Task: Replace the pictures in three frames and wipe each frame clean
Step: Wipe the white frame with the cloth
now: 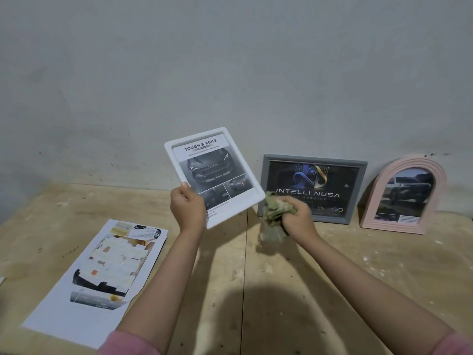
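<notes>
Head view | left hand (188,204) fingers pinch white rectangular plastic frame (214,175) by one corner | right hand (294,213) fingers clutch crumpled green cloth (275,211) | risk: wiping pressure twists frame loose.

A workshop-like room: bare plywood bench (332,265) against scuffed grey wall (230,60).

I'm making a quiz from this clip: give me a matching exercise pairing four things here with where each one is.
Things:
1. white frame
2. cloth
3. grey frame
4. loose prints

Places:
A. flat on the table
B. in the right hand
C. leaning on the wall
D. in the left hand

Pairs: 1-D, 2-B, 3-C, 4-A
</notes>
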Motion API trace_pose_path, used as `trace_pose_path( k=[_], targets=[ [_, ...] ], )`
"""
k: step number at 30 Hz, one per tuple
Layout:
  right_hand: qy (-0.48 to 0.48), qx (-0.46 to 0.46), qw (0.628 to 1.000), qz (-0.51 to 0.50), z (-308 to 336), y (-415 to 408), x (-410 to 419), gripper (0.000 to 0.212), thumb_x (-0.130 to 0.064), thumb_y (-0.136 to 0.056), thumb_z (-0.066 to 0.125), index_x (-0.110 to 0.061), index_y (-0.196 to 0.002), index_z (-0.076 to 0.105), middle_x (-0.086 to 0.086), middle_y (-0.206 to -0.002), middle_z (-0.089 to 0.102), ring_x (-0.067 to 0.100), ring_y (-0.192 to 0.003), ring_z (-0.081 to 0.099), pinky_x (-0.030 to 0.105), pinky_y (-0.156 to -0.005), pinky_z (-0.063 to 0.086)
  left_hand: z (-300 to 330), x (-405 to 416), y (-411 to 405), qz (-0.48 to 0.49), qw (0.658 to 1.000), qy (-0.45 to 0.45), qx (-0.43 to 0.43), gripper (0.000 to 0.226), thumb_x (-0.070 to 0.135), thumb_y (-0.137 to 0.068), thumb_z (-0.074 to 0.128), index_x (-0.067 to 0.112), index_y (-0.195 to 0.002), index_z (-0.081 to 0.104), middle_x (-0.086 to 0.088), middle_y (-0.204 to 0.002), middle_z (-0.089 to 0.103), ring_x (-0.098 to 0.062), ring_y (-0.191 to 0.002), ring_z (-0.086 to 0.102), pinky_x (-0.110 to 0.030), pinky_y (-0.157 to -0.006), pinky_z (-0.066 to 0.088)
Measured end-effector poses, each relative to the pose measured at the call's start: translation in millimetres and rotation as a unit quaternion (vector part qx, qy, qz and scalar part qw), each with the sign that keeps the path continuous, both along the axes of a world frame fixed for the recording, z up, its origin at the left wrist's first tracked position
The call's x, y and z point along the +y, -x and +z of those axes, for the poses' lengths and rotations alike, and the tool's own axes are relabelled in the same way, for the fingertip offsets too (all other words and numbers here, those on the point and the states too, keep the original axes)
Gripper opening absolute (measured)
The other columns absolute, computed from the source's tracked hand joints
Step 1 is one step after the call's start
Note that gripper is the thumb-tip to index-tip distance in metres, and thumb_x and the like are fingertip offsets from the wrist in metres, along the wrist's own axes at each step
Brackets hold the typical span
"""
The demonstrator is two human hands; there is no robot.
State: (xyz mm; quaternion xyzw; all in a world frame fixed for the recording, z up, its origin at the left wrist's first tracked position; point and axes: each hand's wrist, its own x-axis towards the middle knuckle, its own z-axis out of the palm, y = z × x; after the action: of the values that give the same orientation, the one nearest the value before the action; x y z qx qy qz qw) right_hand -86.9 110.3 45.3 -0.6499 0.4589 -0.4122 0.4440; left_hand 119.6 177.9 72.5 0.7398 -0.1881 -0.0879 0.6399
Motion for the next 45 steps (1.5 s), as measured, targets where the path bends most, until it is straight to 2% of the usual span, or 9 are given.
trace_pose_path(
  k=[3,6,13,20,24,30,32,36,45],
  targets=[
    [-0.200,-0.172,0.955,-0.138,3.1,-10.3,-7.8,0.019,-0.013,-0.090,0.048,-0.017,-0.095,0.066,0.005,-0.088,0.068,0.028,-0.090,0.065,0.033,-0.076,0.052,-6.0,-3.9,3.2,-0.046,0.998,0.019,0.048,0.031,0.030,-0.101,0.035,0.006,-0.086,0.048,-0.007,-0.072,0.049,-0.025,-0.069,0.048,-0.034,-0.065,0.039],
    [-0.375,-0.321,0.865,-0.092,1.1,-28.8,-15.4,0.048,-0.057,-0.093,0.038,-0.015,-0.100,0.060,0.011,-0.090,0.065,0.027,-0.085,0.063,0.035,-0.072,0.049,-8.9,-3.2,17.4,-0.102,0.992,0.014,0.068,0.033,0.029,-0.101,0.035,0.001,-0.097,0.052,-0.002,-0.075,0.052,-0.018,-0.070,0.051,-0.030,-0.067,0.040],
    [-0.341,-0.305,0.839,-0.295,17.7,-45.2,-20.4,0.056,-0.063,-0.086,0.048,-0.009,-0.100,0.054,-0.001,-0.081,0.059,0.025,-0.078,0.062,0.035,-0.068,0.053,-17.8,10.9,29.2,-0.296,0.939,0.029,0.170,0.018,0.016,-0.098,0.047,0.010,-0.082,0.046,-0.010,-0.075,0.062,-0.017,-0.061,0.060,-0.032,-0.065,0.054],
    [-0.252,-0.165,0.915,-0.268,26.4,-17.4,-36.1,0.048,-0.048,-0.090,0.053,-0.005,-0.110,0.053,0.006,-0.097,0.056,0.023,-0.085,0.053,0.027,-0.074,0.038,4.5,28.4,-15.9,-0.383,0.863,0.074,0.321,0.051,0.054,-0.088,0.043,0.011,-0.109,0.063,-0.009,-0.098,0.072,-0.022,-0.088,0.068,-0.040,-0.078,0.056],
    [-0.192,-0.115,0.956,-0.192,36.1,-8.7,-36.6,0.036,-0.039,-0.090,0.058,-0.009,-0.108,0.053,0.002,-0.089,0.058,0.016,-0.079,0.055,0.024,-0.069,0.037,13.4,31.4,-15.0,-0.413,0.886,-0.081,0.197,0.042,0.042,-0.097,0.042,0.008,-0.104,0.066,-0.014,-0.098,0.072,-0.030,-0.092,0.067,-0.043,-0.084,0.053],
    [-0.043,0.064,0.989,-0.124,29.7,-4.5,-27.8,0.027,-0.015,-0.090,0.054,-0.012,-0.064,0.049,0.003,-0.062,0.050,0.020,-0.060,0.045,0.027,-0.054,0.031,1.1,29.8,12.1,-0.273,0.959,-0.038,0.073,0.032,0.033,-0.099,0.043,0.012,-0.082,0.060,0.000,-0.073,0.063,-0.014,-0.065,0.058,-0.025,-0.058,0.045],
    [0.002,0.149,0.987,-0.057,18.3,2.3,-23.9,0.009,-0.006,-0.088,0.052,-0.006,-0.083,0.059,0.008,-0.077,0.058,0.022,-0.073,0.053,0.026,-0.061,0.033,-2.0,28.0,15.5,-0.221,0.972,-0.021,0.076,0.031,0.032,-0.100,0.043,0.012,-0.081,0.058,0.001,-0.072,0.060,-0.011,-0.063,0.056,-0.025,-0.057,0.044],
    [0.058,0.220,0.972,0.062,-9.3,12.9,-16.5,0.069,0.005,-0.081,0.048,-0.016,-0.145,0.036,0.006,-0.148,0.038,0.022,-0.135,0.037,0.031,-0.110,0.032,-4.7,20.4,10.7,-0.123,0.988,0.011,0.089,0.030,0.035,-0.098,0.044,0.020,-0.074,0.052,0.002,-0.074,0.059,-0.017,-0.070,0.057,-0.028,-0.066,0.045],
    [0.007,0.156,0.986,0.055,-25.3,-38.0,33.4,0.075,0.004,-0.084,0.050,-0.022,-0.149,0.021,0.002,-0.158,-0.001,0.023,-0.144,-0.011,0.037,-0.115,-0.001,-7.2,8.2,52.1,-0.082,0.994,0.029,0.064,0.027,0.032,-0.100,0.040,0.011,-0.088,0.051,0.004,-0.076,0.055,-0.020,-0.078,0.054,-0.028,-0.069,0.037]
  ],
)
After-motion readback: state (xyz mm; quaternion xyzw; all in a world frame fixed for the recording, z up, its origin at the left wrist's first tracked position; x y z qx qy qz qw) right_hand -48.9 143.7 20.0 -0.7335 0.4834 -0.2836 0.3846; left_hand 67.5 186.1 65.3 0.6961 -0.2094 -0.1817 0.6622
